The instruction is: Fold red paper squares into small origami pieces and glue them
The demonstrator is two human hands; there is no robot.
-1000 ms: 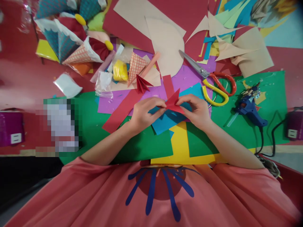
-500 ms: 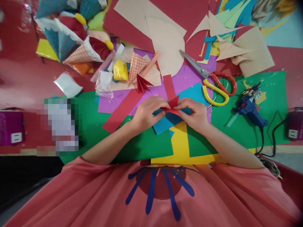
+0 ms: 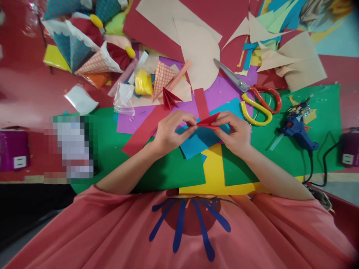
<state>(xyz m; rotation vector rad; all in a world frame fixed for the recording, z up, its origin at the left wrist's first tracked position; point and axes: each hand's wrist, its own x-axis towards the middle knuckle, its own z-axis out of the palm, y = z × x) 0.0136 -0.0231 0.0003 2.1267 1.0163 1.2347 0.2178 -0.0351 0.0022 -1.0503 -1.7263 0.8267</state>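
Observation:
A small folded red paper (image 3: 208,121) is held between both hands above a blue sheet (image 3: 193,144). My left hand (image 3: 175,130) pinches its left tip between thumb and fingers. At its right side, my right hand (image 3: 234,130) grips the wider end, thumb below and fingers above. Just behind the hands, a red strip (image 3: 202,102) lies on purple paper. Another, longer red strip (image 3: 143,130) slants to the left of my left hand, with a pleated red paper piece (image 3: 169,99) at its upper end.
Scissors (image 3: 244,87) with red and yellow handles lie beyond my right hand. A blue glue gun (image 3: 300,132) rests on green foam (image 3: 331,112) at the right. Patterned paper cones (image 3: 78,48), clay packets and beige paper scraps (image 3: 305,61) cover the back. A pixelated object (image 3: 73,149) is at the left.
My hands have moved slightly apart. The folded red paper has turned, and now shows as a flatter pointed shape with its narrow tip at the left.

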